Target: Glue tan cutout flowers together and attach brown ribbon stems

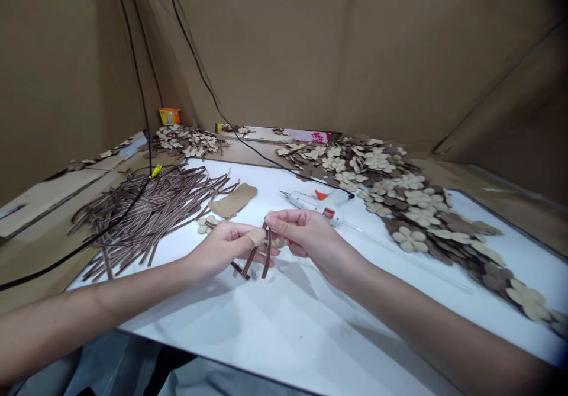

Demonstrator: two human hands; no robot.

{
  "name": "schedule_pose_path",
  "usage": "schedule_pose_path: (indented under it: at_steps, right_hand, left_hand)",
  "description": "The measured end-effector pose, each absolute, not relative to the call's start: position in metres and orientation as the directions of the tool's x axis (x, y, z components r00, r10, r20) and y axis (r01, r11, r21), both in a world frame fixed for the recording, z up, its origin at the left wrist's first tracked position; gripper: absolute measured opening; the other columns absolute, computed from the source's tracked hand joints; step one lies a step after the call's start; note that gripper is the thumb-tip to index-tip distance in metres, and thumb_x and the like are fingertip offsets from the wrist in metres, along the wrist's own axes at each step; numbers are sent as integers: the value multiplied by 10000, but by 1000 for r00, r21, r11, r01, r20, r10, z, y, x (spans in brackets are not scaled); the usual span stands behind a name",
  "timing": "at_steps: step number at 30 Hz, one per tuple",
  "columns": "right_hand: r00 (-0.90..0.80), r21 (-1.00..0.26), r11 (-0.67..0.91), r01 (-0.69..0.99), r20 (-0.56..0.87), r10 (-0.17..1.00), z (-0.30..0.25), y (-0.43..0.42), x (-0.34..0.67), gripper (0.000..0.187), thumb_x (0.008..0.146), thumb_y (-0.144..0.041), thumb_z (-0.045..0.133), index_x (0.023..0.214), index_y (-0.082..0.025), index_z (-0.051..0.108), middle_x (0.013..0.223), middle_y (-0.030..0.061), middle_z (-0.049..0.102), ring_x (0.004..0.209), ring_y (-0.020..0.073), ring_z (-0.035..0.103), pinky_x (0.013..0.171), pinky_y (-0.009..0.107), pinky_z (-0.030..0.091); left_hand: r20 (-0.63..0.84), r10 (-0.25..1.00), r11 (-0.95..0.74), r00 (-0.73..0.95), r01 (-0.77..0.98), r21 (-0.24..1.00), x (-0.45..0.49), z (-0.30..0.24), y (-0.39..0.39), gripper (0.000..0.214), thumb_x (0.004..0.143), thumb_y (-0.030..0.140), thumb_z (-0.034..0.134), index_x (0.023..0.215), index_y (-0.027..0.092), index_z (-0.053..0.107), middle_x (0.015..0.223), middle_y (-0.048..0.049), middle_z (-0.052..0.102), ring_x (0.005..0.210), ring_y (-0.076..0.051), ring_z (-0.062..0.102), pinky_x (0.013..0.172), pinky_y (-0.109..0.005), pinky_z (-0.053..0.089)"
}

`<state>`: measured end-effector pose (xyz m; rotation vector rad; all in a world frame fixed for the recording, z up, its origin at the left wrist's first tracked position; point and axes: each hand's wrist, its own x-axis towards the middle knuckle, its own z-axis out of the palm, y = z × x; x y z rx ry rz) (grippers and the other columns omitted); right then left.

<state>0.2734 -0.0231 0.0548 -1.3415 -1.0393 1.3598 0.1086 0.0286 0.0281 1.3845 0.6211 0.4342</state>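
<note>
My left hand (pixel 235 243) and my right hand (pixel 310 233) meet over the white board, both closed on brown ribbon (pixel 267 260) with light stitched edges. Its strips hang down between my fingers. The right thumb and forefinger pinch the ribbon at its top. A beige covering wraps the left thumb tip. Part of a pale piece shows behind my fingers, too hidden to name. Beside the left hand lies a beige fabric flower (pixel 206 225). Just past the right hand rests a hot glue gun (pixel 306 199) with an orange part, and a clear glue stick (pixel 408 260) trails from it.
Loose ribbon strips (pixel 146 206) are heaped at the left. Beige and brown fabric flowers (pixel 410 239) spread along the right. A torn cardboard piece (pixel 234 200) lies in the middle. Black cable (pixel 195 58) hangs across the workspace; cardboard walls (pixel 275 47) enclose it.
</note>
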Motion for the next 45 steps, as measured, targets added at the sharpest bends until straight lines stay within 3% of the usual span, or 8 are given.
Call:
schedule_pose_path:
  at_steps: [9,13,18,24,33,38,45]
  right_hand:
    - [-28,-984,-173,-48,-172,985,55,-24,274,261,670,-397,714,675,-142,663,520,-39,499,424,36,289,400,222,132]
    - [5,-986,-161,-43,-162,987,57,-24,276,246,621,-371,749,698,-144,690,523,-39,517,424,36,288,395,214,165]
    - [-3,-988,-152,-28,-152,988,59,-24,276,222,619,-350,752,651,-141,686,531,-34,537,432,33,308,401,208,195]
    - [6,-994,-108,-5,-108,994,57,-26,273,231,664,-377,713,671,-147,691,525,-19,576,449,55,367,422,222,231]
    - [23,-995,-94,-15,-95,995,54,-28,273,233,659,-385,725,688,-158,683,553,-7,600,499,73,442,436,217,255]
    - [-7,-994,-106,-34,-106,994,54,-29,272,232,653,-382,734,684,-157,686,577,8,624,511,79,447,436,219,246]
    - [-69,-991,-136,-6,-135,988,59,-30,274,275,721,-414,678,697,-141,670,576,13,618,482,60,339,423,222,173]
  left_hand:
    - [-56,638,33,768,46,998,109,38,26,341,772,417,636,737,88,713,667,-76,675,585,-145,608,541,-220,485]
    - [-54,660,3,749,69,998,108,41,25,321,785,393,623,775,89,722,698,-87,688,596,-162,614,511,-227,477]
    - [-54,676,9,735,65,998,108,37,26,289,796,354,616,789,88,730,755,-105,717,703,-187,655,631,-245,502]
    - [18,677,128,736,-141,982,107,32,27,283,816,328,587,997,134,686,890,-110,728,839,-222,678,810,-330,502]
    - [-28,682,8,730,31,999,110,37,22,263,795,331,630,905,108,713,830,-92,717,765,-181,654,717,-259,498]
    - [-19,717,0,697,27,1000,111,38,23,235,756,321,671,799,95,717,784,-93,719,752,-181,653,703,-247,489]
    - [-55,735,58,676,18,998,111,40,21,197,732,302,698,761,107,711,747,-78,725,704,-177,673,668,-246,514]
